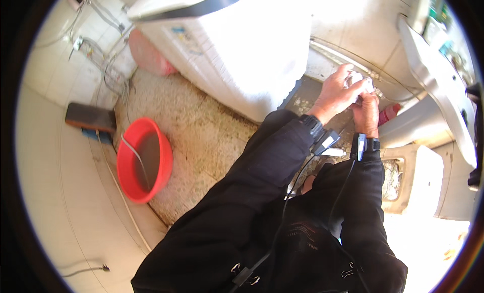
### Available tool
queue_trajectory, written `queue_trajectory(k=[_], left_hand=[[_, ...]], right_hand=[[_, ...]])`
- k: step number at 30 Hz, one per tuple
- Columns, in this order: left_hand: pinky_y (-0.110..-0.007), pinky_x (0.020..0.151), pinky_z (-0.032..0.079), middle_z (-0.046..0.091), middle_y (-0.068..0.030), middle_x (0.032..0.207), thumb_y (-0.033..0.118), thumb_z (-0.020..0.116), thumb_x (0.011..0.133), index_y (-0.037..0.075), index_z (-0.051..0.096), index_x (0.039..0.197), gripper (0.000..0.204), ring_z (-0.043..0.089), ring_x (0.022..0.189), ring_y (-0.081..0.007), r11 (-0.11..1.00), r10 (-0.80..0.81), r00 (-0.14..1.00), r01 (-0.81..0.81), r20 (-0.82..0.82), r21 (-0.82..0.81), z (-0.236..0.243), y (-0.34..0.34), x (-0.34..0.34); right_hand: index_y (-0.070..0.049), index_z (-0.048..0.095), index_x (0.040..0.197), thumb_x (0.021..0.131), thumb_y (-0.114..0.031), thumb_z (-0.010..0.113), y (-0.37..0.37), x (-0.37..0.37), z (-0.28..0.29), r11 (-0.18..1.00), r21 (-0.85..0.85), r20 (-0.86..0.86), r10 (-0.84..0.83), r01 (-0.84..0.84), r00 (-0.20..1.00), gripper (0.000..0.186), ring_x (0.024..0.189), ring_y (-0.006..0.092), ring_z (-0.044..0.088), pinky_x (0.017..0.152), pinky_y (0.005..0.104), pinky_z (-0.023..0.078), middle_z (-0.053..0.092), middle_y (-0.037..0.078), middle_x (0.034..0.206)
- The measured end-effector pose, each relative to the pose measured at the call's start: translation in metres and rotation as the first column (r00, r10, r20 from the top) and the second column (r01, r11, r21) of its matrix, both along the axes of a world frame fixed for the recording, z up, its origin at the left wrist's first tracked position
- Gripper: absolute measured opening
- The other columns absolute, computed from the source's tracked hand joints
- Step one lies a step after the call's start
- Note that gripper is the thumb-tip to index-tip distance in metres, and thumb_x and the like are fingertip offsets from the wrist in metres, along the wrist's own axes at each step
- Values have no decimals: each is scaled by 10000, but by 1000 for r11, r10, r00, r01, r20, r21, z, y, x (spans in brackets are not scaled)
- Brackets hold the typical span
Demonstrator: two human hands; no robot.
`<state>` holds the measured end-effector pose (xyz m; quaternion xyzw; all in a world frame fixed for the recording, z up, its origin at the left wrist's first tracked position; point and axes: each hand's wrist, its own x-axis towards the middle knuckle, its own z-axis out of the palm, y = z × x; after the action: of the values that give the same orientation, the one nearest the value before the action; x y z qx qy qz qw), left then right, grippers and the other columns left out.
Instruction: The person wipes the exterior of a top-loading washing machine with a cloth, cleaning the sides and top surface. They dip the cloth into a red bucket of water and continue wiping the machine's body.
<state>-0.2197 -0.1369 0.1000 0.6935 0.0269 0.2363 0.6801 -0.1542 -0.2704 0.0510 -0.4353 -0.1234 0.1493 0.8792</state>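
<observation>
Both of my hands are together near the wall, at the upper right. My left hand [335,94] is closed, its fingers curled round a small whitish, shiny thing [354,79] whose kind I cannot make out. Just below and to the right, my right hand [368,113] is closed too, its fingertips up against the left hand's. What it grips is mostly hidden behind the fingers. A pale pipe [345,57] runs along the foot of the wall beside the hands. A pinkish-red object [389,114] lies just right of my right wrist.
A white washing-machine-like appliance [242,56] stands left of my hands. To the right is a white basin [443,76], with a floor-level toilet pan [407,157] below. A red tub [167,164] with a hose in it sits at left. A plug on a cord [105,268] hangs lower left.
</observation>
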Motion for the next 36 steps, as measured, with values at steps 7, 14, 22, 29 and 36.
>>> queue_trajectory(k=[7,14,22,29,36], left_hand=[[-345,863,622,757,-178,1267,209,803,1003,-19,583,1448,546,763,1020,-202,977,-86,996,77,39,197,29,8,-32],[-335,846,629,783,-171,1146,143,802,1007,-37,617,1383,456,766,993,-164,845,-15,996,-34,89,533,72,58,-83],[-327,762,610,793,-100,1009,169,810,996,12,695,1220,297,748,828,-193,748,-88,963,232,-254,622,22,144,-104],[-520,771,561,697,-136,908,268,809,917,60,689,1140,327,720,841,-363,140,-333,850,472,-408,870,-89,176,-112],[-557,779,543,697,-154,924,272,792,889,73,654,1046,289,719,920,-415,298,-365,858,475,-361,828,-114,193,-118]], right_hand=[[-24,652,1018,835,30,755,-1,16,18,976,-48,-81,-216,213,973,217,582,139,598,490,290,444,693,40,820],[-35,695,1076,929,-48,769,30,17,8,989,15,-233,-142,150,962,164,607,140,626,469,287,443,723,49,871],[-27,712,1151,1085,-129,611,91,5,3,998,41,-281,-26,40,959,158,684,149,697,472,290,463,773,58,955],[-89,686,1197,1095,-194,644,128,13,31,998,27,-384,-41,56,922,152,902,164,695,601,293,501,742,35,1088],[-71,667,1207,1042,-122,689,196,74,167,993,68,145,-101,91,984,174,887,146,685,661,303,544,752,56,1080]])
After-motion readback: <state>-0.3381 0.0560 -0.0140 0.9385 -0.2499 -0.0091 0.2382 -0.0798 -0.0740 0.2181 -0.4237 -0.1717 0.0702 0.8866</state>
